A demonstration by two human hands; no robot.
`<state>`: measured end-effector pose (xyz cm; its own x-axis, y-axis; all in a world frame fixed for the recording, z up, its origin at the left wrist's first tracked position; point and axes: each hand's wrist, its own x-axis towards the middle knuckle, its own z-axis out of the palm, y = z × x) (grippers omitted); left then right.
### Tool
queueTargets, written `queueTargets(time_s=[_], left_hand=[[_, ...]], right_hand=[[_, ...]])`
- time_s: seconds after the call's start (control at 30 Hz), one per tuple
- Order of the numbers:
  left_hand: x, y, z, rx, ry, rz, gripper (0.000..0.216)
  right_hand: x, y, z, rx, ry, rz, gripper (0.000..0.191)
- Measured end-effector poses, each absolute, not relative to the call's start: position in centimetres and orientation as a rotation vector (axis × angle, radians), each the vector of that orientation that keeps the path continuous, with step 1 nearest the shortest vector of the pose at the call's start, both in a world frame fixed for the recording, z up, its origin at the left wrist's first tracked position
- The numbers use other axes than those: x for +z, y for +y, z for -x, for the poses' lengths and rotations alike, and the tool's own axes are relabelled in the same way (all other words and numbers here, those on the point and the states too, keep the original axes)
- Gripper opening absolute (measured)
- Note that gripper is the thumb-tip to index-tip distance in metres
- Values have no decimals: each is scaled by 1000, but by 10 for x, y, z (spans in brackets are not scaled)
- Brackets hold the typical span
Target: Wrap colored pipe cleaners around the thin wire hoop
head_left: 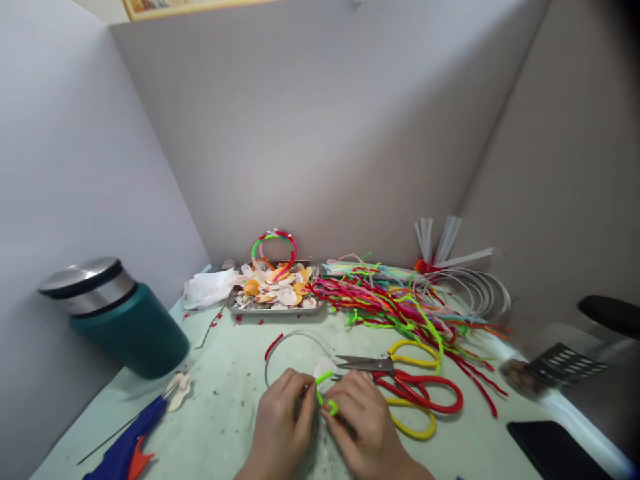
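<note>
A bright green pipe cleaner (324, 378) runs between my hands at the front middle of the table, its ends bent. My left hand (284, 415) is closed in a pinch at its left side, where a thin hoop (267, 367) also passes behind the fingers. Part of that hoop is wrapped in red (273, 346). Fingers of my right hand (364, 417) are closed on the green pipe cleaner's lower end. The fingertips partly hide how it meets the hoop. Just right of my right hand lie scissors with red handles (440, 393) and scissors with yellow handles (417, 355).
A metal tray (275, 311) of shell-like discs stands at the back, a colourful wrapped hoop (295, 253) on it. Loose pipe cleaners (380, 300) and plain hoops (480, 287) spread rightward. At left are a teal bottle (135, 333) and a blue glue gun (127, 440). Grey partitions surround the table.
</note>
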<state>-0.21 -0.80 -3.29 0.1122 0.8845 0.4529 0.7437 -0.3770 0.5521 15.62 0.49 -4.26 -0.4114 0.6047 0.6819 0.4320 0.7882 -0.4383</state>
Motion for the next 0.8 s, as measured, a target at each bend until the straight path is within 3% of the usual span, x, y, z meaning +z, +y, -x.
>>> queueTargets(time_s=[0.63,0.8], left_hand=[[-42,-10,-2,1200,1573,-2235,16],[-40,-7,-1,1231,1580,-2232,16]], right_hand=[[-44,0,-155,181,-2032,778,4],[-44,2,-155,169,-2044,812,10]])
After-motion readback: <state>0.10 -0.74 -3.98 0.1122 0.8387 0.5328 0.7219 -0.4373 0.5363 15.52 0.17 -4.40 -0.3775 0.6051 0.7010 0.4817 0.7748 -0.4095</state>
